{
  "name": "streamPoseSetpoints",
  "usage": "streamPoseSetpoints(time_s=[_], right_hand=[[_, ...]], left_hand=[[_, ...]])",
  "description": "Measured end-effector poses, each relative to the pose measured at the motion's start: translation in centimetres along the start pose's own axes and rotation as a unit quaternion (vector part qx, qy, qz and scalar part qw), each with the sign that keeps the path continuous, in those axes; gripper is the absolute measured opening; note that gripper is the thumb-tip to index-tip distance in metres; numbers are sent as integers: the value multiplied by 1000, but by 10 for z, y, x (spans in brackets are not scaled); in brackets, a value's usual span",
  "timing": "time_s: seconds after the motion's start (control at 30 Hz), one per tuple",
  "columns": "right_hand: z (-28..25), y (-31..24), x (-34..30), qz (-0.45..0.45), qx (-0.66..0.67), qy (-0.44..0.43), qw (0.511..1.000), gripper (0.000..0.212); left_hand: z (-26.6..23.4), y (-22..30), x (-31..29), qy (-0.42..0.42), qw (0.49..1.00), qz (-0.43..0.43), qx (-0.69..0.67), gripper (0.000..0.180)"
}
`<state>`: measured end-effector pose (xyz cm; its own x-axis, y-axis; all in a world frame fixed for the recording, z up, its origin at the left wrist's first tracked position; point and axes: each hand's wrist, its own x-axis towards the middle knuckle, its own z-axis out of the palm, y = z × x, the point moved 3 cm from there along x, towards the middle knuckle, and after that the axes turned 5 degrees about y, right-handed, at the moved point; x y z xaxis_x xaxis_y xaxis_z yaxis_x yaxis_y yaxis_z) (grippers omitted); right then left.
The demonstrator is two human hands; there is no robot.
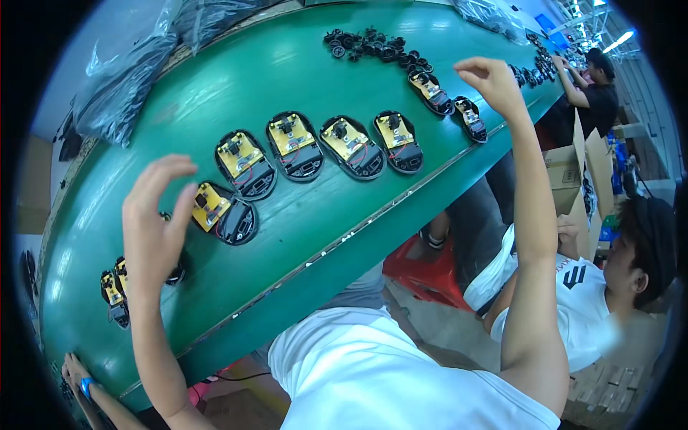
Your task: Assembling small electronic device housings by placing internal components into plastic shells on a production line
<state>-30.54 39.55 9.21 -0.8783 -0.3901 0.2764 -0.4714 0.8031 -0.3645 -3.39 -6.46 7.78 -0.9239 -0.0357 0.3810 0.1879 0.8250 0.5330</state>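
Note:
Several half-assembled computer mice, black bottom shells with yellow circuit boards and thin red wires, lie in a curved row on a green work surface (301,236). My left hand (154,215) is held over the left part of the row, fingers curved and apart from the thumb, with nothing visible between them. It partly hides a mouse shell behind it. The nearest mouse shell (240,222) sits just right of its thumb, board tilted. My right hand (494,82) is raised at the far right, fingers loosely bent, nothing visible in them. Close to it lie a mouse shell (430,92) and a smaller-looking one (471,120).
Small black wheel-like parts (376,46) are heaped along the far side. Plastic bags (125,79) lie at the far left edge. A person in white (573,294) sits at right, by an open carton (566,172). Another person's hands (75,373) show at lower left.

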Motion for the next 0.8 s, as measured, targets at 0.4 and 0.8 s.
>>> streamPoseSetpoints(time_s=[0.4, 0.8], right_hand=[[63, 8, 49, 111, 70, -44, 990, 82], [131, -52, 86, 218, 178, 24, 959, 97]], left_hand=[[25, 37, -49, -50, 989, 95, 104, 66], [25, 37, -57, -51, 990, 96, 91, 70]])
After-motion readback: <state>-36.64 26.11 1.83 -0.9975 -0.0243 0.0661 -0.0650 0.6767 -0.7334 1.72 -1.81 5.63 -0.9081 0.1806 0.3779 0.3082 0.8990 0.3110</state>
